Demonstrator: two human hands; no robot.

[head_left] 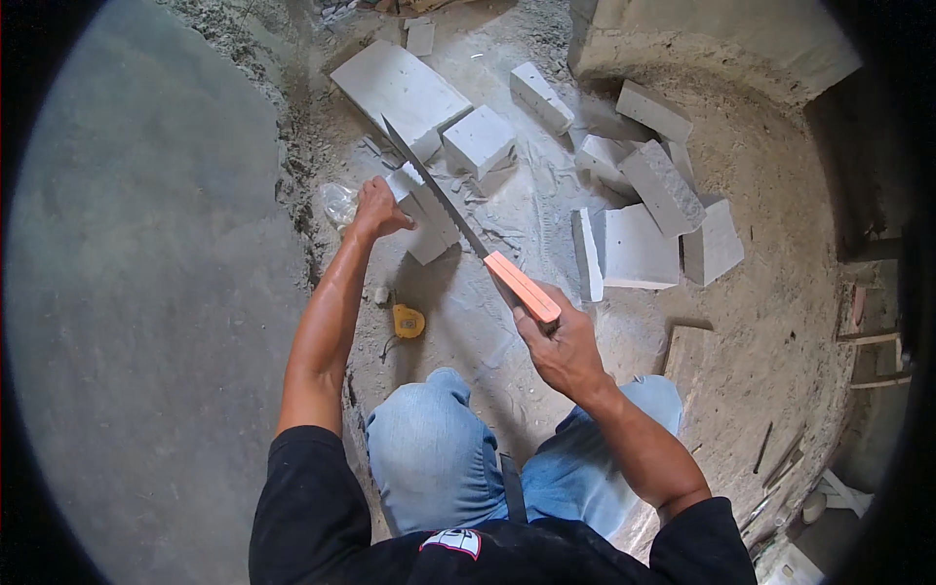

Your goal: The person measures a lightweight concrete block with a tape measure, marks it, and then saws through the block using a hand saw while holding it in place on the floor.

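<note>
I'm counting one handsaw (522,286), one yellow tape measure (409,322) and one crumpled bit of clear plastic (337,203). Pale blocks (392,90): at least ten, but the heap (641,249) toward the floor's (775,195) right edge overlaps, so can't tell exactly.

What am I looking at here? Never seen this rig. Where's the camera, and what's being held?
There's no robot: these are a person's bare hands. The single picture comes from a wide fisheye camera worn on the head, looking down, so straight edges bend near the rim.

The right hand grips a handsaw with an orange handle and a long dark blade. The left hand holds a pale grey rectangular block; the blade passes close by, but contact is hard to tell.

On the dusty brown ground lie a yellow rounded tape measure, a large flat whitish slab and, to the right, a pile of whitish blocks.
</note>
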